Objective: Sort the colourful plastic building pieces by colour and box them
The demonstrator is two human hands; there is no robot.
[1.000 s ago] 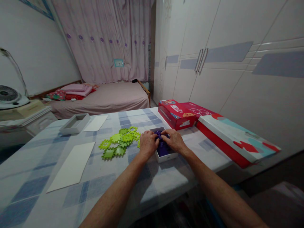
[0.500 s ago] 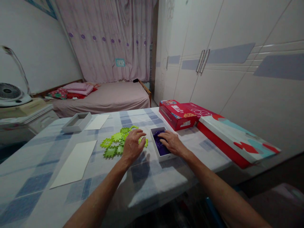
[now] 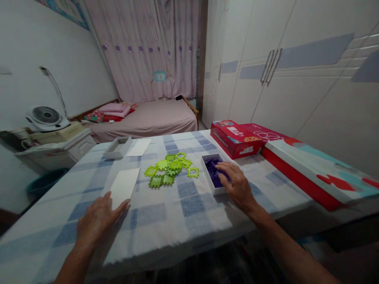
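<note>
My left hand (image 3: 96,221) is low over the near end of a white rectangular card (image 3: 124,185) that lies flat on the table. Its thumb and fingers are spread along the card's near part; whether they press on it I cannot tell. My right hand (image 3: 237,183) reaches over the right wall of a small white box (image 3: 218,191), its fingers bent and its thumb apart from them. Dark purple toothed pieces (image 3: 212,167) lie in that box, just under the fingertips. Between the hands is a loose heap of bright green toothed plates (image 3: 168,169), some with open centres.
Farther back lie an open grey-white tray (image 3: 117,148) and another white card (image 3: 139,147). On the right are a red box (image 3: 235,140) and a long red, white and blue box (image 3: 314,169). A checked cloth (image 3: 166,213) covers the table.
My left hand has moved left, from above the green plates to the near card. My right hand stays at the box of purple pieces. The view has turned slightly left.
</note>
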